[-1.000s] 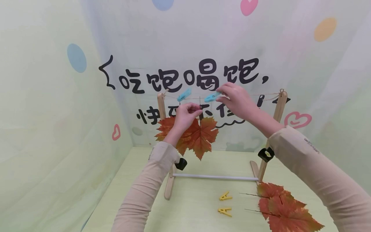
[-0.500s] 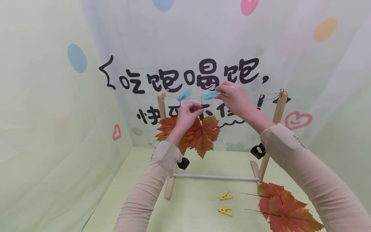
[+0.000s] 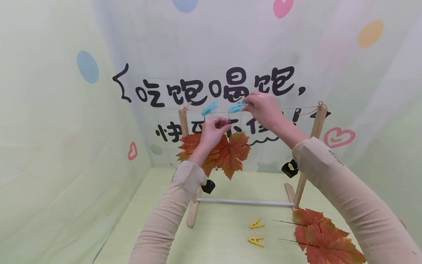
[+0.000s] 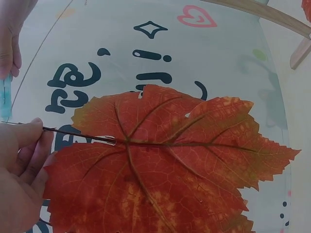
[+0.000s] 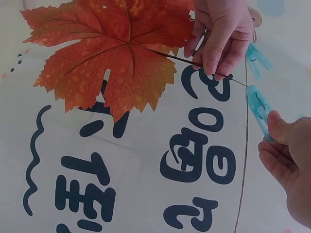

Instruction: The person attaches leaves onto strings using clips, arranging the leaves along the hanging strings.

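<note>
My left hand (image 3: pixel 213 132) pinches the dark stem of an orange-red maple leaf (image 3: pixel 232 156), whose blade hangs below the fingers. The stem's thin tip reaches up to the twine (image 5: pixel 243 184). Between thumb and fingers of my right hand (image 3: pixel 265 112) is a light blue clothespin (image 3: pixel 236 107). Its nose sits right at the stem tip and the twine in the right wrist view. To the left, a second blue clothespin (image 3: pixel 210 108) grips the twine, and another maple leaf (image 3: pixel 189 146) hangs under it, partly hidden by my left hand.
The twine runs between the left wooden post (image 3: pixel 183 119) and right wooden post (image 3: pixel 318 123), joined low by a white rod (image 3: pixel 245 202). Yellow clothespins (image 3: pixel 256 241) lie on the table, and more maple leaves (image 3: pixel 326 238) lie at front right.
My right hand has moved slightly left, bringing the blue clothespin to the stem tip at the twine. My left hand has shifted a little right with the maple leaf.
</note>
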Motion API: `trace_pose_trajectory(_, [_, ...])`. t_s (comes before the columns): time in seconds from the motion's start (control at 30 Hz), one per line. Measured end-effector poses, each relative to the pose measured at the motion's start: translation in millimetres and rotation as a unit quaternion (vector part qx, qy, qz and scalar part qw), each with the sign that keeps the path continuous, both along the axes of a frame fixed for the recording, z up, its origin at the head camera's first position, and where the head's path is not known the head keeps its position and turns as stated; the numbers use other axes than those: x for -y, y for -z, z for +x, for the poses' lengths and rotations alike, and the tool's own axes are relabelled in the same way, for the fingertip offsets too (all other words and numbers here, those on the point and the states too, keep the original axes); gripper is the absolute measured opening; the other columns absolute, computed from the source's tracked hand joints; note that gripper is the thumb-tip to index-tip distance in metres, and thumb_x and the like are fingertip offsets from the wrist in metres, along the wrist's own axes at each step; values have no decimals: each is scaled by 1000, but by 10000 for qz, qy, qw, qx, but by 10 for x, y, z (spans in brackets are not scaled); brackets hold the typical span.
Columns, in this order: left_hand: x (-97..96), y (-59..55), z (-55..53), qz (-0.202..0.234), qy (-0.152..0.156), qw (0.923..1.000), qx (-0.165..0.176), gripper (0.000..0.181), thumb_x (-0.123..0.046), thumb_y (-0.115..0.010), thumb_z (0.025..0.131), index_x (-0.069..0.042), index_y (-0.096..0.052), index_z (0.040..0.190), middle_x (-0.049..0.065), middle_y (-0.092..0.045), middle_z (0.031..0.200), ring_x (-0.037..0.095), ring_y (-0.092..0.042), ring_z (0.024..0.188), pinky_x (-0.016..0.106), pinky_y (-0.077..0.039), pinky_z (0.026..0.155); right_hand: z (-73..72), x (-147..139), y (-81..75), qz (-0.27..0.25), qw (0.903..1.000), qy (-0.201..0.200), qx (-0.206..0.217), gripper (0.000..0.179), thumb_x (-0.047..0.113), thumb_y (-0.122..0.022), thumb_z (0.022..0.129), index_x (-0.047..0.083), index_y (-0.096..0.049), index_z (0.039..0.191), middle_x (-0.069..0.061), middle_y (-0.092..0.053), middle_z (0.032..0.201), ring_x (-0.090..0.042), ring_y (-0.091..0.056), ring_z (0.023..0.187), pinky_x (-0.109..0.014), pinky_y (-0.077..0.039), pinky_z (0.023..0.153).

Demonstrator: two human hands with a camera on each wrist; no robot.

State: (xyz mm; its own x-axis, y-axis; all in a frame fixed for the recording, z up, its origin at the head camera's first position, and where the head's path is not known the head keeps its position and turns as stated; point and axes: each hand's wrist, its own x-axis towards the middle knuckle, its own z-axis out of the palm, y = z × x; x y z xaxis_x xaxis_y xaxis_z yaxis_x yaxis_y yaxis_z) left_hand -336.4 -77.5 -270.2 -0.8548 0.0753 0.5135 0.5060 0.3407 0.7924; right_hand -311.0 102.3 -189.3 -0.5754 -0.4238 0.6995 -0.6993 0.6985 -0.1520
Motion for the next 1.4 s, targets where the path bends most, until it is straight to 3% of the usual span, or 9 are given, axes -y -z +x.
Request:
trace_pose_trajectory(0.23, [-3,2,7,11,4,10000,5,16,-8,-66,82,2,-67,94,12,-66,87,19,-59,76,23,-51,70,-40,31,22,0,9995,51,324,20,7,-68,80,-3,-67,97,-13,-63,84,-22,-56,72,-29,-47,64])
trace_pose_trajectory(1.07, [-9,17,15,-128,-83,9998,-122,16,-9,-67,81,3,-67,93,13,-67,88,20,-61,78,25,-51,73,-67,94,9,386,9966,-105,718,20,5,-66,81,-5,-66,99,-15,-63,88,-25,-55,77,-32,-47,67])
trace_pose_trajectory(1.4, [13,8,-10,-219,-106,9992,-309,12,-7,-67,81,2,-67,90,13,-67,87,20,-61,78,25,-51,74,-73,87,11,292,9962,-68,819,31,12,-65,84,-4,-62,110,-18,-62,103,-28,-58,93,-37,-48,81])
